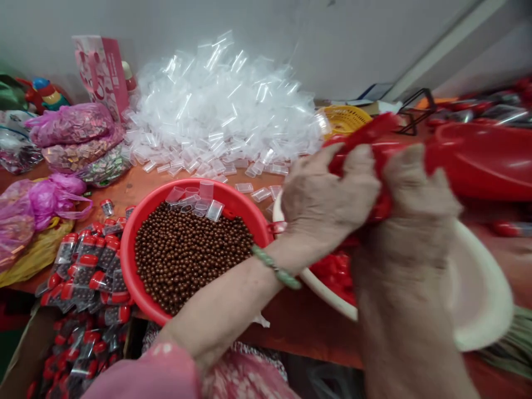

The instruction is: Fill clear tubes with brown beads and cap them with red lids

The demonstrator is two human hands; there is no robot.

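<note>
My left hand (328, 191), with a green bead bracelet at the wrist, reaches over a white basin (482, 293). Beside it, my right hand (419, 194) is bent over the same basin. The fingers of both are curled around a glossy red plastic thing (374, 133), blurred by motion, so its exact kind is unclear. Below them, red plastic pieces (334, 274) that look like caps lie in the basin, partly hidden by my arms. Left of my hands stands a red basin (128, 260) filled with small brown balls (187, 255). Several clear plastic containers (203, 202) rest on the balls.
A large heap of clear containers (224, 111) lies against the wall. Red-capped filled containers (89, 266) are piled at left, above a box holding more. Bags (78, 133), a yellow basket (344, 119) and a red bowl (490, 160) stand around the table.
</note>
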